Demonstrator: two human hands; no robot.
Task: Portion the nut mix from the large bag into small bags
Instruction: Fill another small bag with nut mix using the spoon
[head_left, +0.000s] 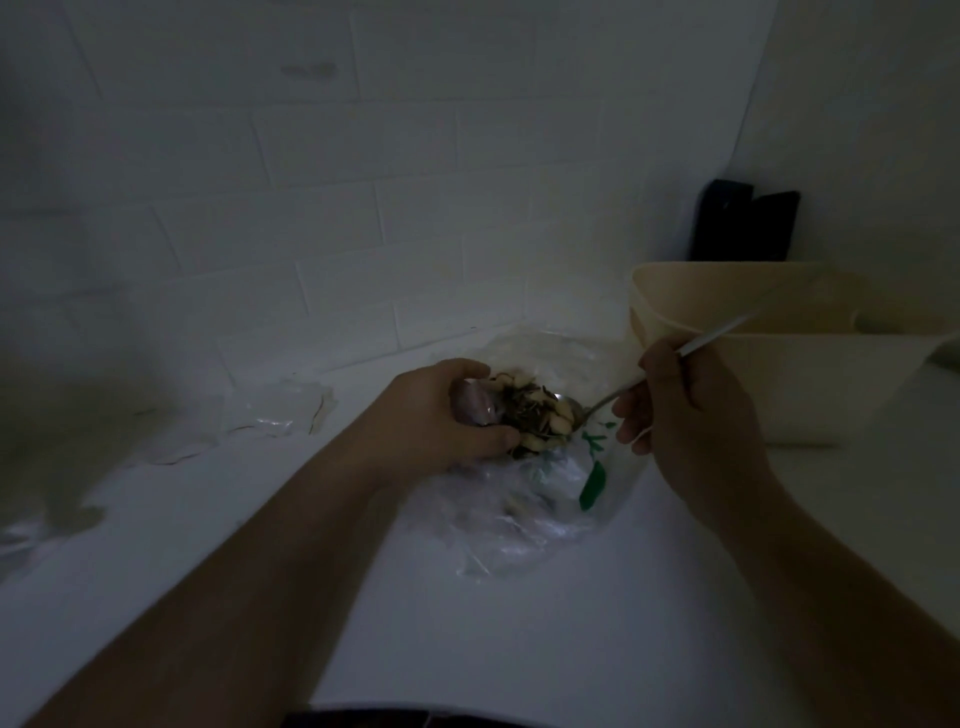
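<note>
The scene is dim. My left hand (436, 415) grips a small clear bag (475, 408) holding a nut mix (530, 415) of pale nuts and dark seeds. My right hand (685, 410) holds a metal spoon (597, 405) by its handle, with the bowl at the mouth of the small bag among the nuts. Under both hands lies the large clear plastic bag (540, 514) with green print, crumpled on the white counter (519, 623). A few nuts show inside it.
A beige plastic container (810, 374) stands right of the hands. A dark flat object (743, 221) leans in the wall corner behind it. Several clear small bags (275, 410) lie on the counter to the left, by the white tiled wall.
</note>
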